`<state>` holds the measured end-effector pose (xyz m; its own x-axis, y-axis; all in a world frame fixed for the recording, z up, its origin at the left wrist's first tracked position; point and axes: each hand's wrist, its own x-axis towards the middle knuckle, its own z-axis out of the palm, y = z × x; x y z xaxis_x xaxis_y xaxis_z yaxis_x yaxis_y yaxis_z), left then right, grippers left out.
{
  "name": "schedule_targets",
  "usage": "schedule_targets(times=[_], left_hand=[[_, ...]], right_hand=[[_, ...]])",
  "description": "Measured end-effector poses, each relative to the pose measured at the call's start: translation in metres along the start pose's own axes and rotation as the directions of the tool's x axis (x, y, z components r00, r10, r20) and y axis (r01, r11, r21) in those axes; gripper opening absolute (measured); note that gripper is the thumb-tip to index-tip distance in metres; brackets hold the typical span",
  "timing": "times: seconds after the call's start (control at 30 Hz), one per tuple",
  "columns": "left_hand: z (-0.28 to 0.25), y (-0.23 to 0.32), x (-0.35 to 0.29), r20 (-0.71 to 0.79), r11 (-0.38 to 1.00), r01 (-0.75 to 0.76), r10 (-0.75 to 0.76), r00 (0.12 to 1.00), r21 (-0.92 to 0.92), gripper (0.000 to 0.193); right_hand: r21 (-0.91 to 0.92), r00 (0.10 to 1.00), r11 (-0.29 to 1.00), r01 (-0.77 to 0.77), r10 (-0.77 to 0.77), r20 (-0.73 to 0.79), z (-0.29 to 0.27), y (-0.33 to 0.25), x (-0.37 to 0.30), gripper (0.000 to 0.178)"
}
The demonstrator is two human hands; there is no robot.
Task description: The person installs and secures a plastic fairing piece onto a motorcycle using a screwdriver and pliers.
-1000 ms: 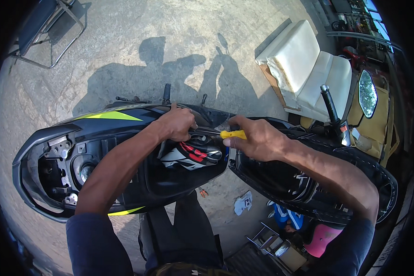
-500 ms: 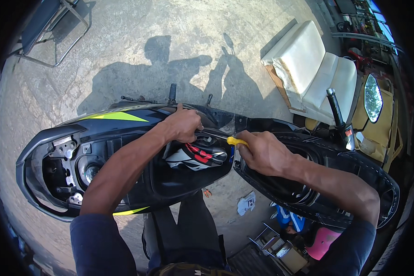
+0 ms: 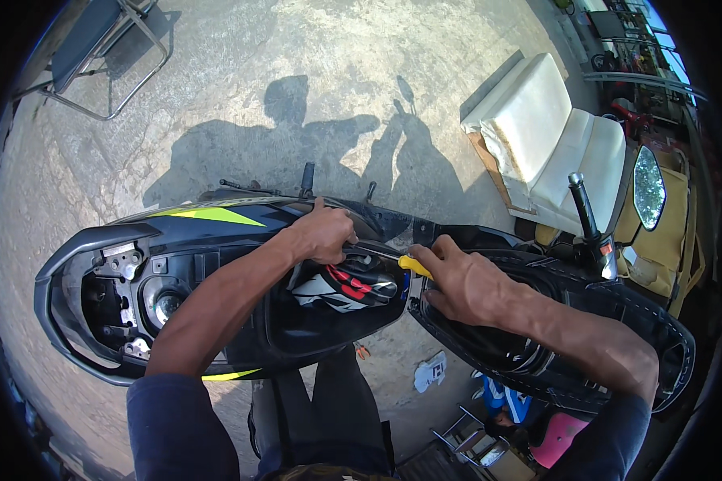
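Note:
A black scooter (image 3: 321, 337) with yellow-green accents lies across the view, its seat (image 3: 618, 293) tipped up to the right and the storage well under it exposed. My left hand (image 3: 326, 232) is curled over the far rim of the well, fingers bent on the side panel (image 3: 277, 200). My right hand (image 3: 473, 284) grips the yellow handle of a screwdriver (image 3: 413, 266). Its metal shaft points left along the rim towards my left hand; the tip is hidden there. Inside the well sits a white, black and red bundle (image 3: 349, 287), maybe gloves.
Beyond the scooter stands a worn white sofa (image 3: 529, 128), and a folding chair (image 3: 96, 56) is at the far left. A handlebar grip (image 3: 583, 200) and mirror (image 3: 649, 186) rise at the right. At lower right are a pink rounded object (image 3: 557, 439) and a white piece (image 3: 431, 371) on the floor.
The view has shifted slightly. My right hand has shifted its hold on the screwdriver handle, with the thumb now lower and the fingers looser. My left hand stays on the rim.

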<state>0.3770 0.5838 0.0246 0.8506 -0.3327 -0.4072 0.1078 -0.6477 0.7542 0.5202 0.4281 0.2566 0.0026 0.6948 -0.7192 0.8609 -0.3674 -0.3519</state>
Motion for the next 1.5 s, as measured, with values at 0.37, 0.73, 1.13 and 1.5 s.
schedule_targets(times=[0.37,0.73,1.13,1.5], left_hand=[[0.001,-0.002,0.003,0.002,1.0,0.005,-0.005,1.0,0.005,0.05],[-0.002,0.001,0.0,0.024,1.0,0.002,-0.002,1.0,-0.006,0.049],[-0.003,-0.001,0.001,0.038,1.0,0.002,-0.002,0.999,0.004,0.05],[-0.008,-0.001,0.0,0.052,1.0,-0.001,0.001,0.999,-0.003,0.059]], right_hand=[[-0.238,0.978,0.954,0.184,-0.201,-0.052,-0.001,-0.002,0.001,0.046],[-0.109,0.982,0.987,0.12,-0.134,-0.134,0.006,-0.008,0.003,0.035],[0.171,0.972,0.961,-0.216,0.195,0.131,-0.007,-0.02,0.013,0.043],[0.204,0.976,0.956,-0.213,0.217,0.004,0.003,-0.015,0.013,0.04]])
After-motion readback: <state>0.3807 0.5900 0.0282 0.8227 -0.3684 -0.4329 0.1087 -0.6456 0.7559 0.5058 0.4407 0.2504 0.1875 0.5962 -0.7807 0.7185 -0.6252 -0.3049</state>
